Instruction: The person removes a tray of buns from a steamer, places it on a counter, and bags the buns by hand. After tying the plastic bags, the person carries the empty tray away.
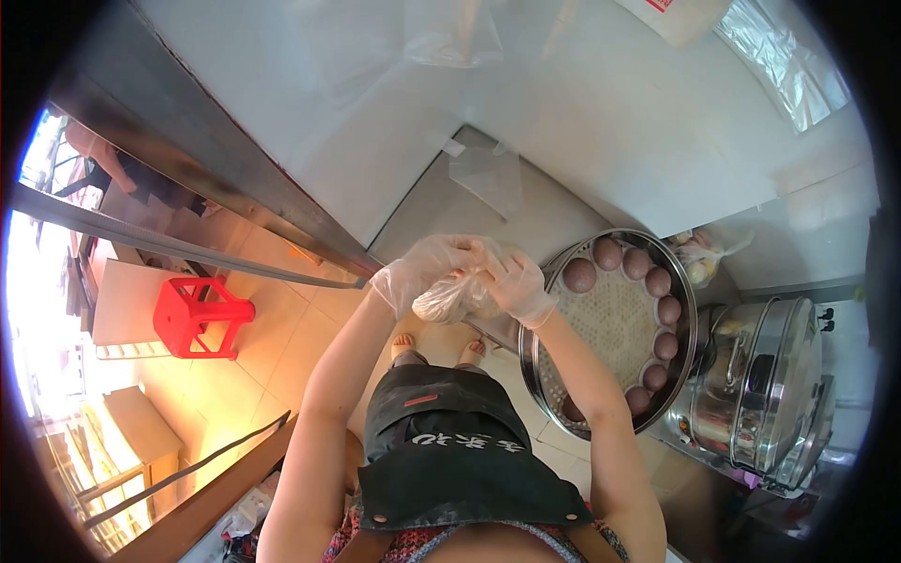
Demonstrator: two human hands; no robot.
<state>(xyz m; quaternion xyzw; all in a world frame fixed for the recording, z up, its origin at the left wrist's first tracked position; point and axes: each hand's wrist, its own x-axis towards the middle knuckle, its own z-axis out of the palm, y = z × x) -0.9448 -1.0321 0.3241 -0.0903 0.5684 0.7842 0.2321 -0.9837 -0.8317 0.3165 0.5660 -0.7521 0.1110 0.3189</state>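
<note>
Both my hands wear thin clear plastic gloves and meet in front of me above the edge of a metal counter (399, 220). My left hand (427, 265) is closed at the neck of a clear plastic bag (449, 298) with something pale inside, hanging below the fingers. The fingers of my right hand (514, 283) are closed on the same bag from the other side. What fills the bag cannot be made out clearly. Beside my right forearm sits a round steamer tray (690, 352), with several purple-brown round buns (608, 253) along its rim.
A clear plastic bag (488, 178) lies on the counter ahead. Beyond the tray are a tied bag of pale items (699, 267) and a steel steamer pot (751, 385). At left, a red stool (199, 317) stands on the tiled floor, and another person (117, 164) shows partly behind the frame.
</note>
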